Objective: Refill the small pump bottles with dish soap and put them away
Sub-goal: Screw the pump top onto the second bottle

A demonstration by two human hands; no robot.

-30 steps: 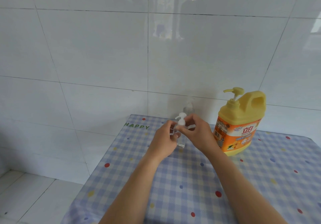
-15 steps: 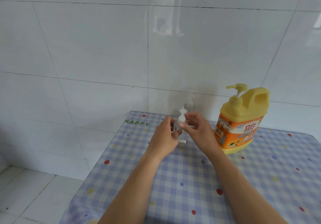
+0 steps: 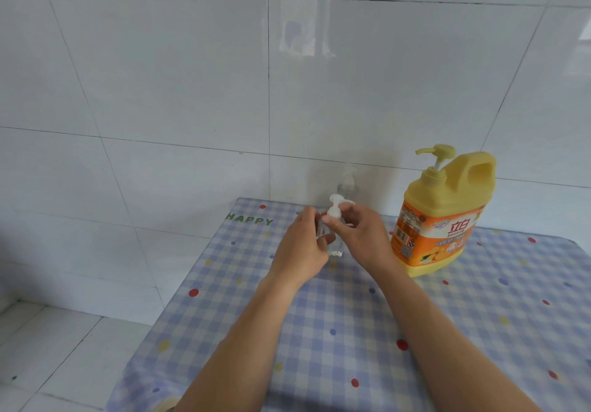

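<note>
A small clear pump bottle (image 3: 335, 245) stands on the checked tablecloth (image 3: 351, 331) near the wall. My left hand (image 3: 303, 245) grips its body from the left. My right hand (image 3: 361, 232) pinches the white pump collar (image 3: 334, 211) with thumb and fingers. A second small clear pump bottle (image 3: 347, 187) stands behind it against the tiles, faint and partly hidden. The big yellow dish soap jug (image 3: 444, 216) with an orange label and a yellow pump stands upright just right of my right hand.
The table's left edge drops to a white tiled floor (image 3: 48, 347). The tiled wall (image 3: 192, 91) rises directly behind the table. Green letters reading HAPPY (image 3: 249, 219) mark the cloth's far left corner.
Both hands stay on the small bottle; my right fingers have shifted on the pump collar and the white pump head now shows higher above them. The camera view has tilted slightly.
</note>
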